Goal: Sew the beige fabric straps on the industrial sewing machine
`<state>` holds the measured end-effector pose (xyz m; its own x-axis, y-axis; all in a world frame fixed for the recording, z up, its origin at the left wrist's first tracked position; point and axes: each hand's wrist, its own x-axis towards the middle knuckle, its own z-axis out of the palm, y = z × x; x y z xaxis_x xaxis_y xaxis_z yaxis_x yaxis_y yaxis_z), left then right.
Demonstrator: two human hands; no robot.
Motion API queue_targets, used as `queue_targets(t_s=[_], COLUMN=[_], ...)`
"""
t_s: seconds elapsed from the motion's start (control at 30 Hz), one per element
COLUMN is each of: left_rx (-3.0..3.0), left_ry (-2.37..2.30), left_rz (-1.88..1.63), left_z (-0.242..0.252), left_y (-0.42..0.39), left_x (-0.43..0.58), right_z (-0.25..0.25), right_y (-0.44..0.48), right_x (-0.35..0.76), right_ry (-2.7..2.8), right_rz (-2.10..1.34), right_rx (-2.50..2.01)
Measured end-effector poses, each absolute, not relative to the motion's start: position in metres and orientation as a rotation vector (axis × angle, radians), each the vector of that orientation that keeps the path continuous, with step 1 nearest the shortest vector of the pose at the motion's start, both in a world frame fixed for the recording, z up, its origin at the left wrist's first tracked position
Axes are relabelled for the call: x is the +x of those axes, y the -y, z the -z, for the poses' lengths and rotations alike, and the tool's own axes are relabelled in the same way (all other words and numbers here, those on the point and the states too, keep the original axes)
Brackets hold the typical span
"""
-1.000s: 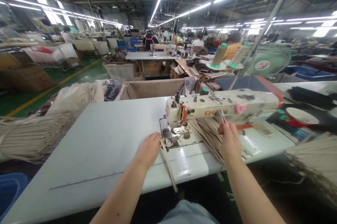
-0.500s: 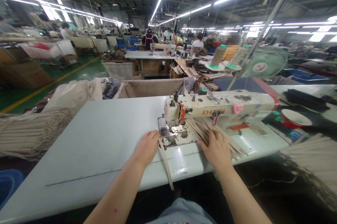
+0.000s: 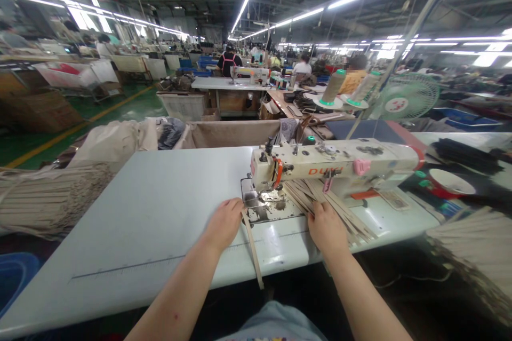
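A narrow beige strap (image 3: 252, 247) hangs off the surface (image 3: 152, 213). The left hand (image 3: 224, 223) lies flat beside its top; the right hand (image 3: 326, 226) presses the strap pile (image 3: 340, 213), fingers curled, gripping nothing visible.

sewing machine (image 3: 336, 167) on table (image 3: 160, 213) | strap pile (image 3: 332, 207) beneath its arm | fan (image 3: 406, 96) behind

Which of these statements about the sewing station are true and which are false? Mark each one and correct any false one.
1. The left hand rests on the table beside the beige strap that hangs over the table edge. True.
2. The right hand holds a pair of scissors up in the air. False: it lies low on the pile of beige strips under the sewing machine.
3. The sewing machine is black. False: it is cream with orange lettering.
4. A green fan stands behind the machine, to the right. True.
5. Two thread cones stand beyond the machine. True.
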<state>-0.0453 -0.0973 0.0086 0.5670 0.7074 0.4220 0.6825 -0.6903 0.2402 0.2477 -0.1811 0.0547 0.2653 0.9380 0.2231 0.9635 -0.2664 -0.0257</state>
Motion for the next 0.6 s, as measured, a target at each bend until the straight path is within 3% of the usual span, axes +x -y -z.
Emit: queue_targets(t_s=[0.3,0.6], left_rx=[2.691,2.759], left_ry=[-1.219,-1.200], left_rz=[-0.815,-0.815], left_z=[-0.003,-0.009], left_y=[0.097,0.097], left_x=[-0.046,-0.045], right_z=[-0.074,-0.088], right_y=[0.169,0.194], right_x=[0.260,0.247], right_ry=[1.432,0.767], right_rz=[-0.178,-1.167], right_rx=[-2.275,-1.649])
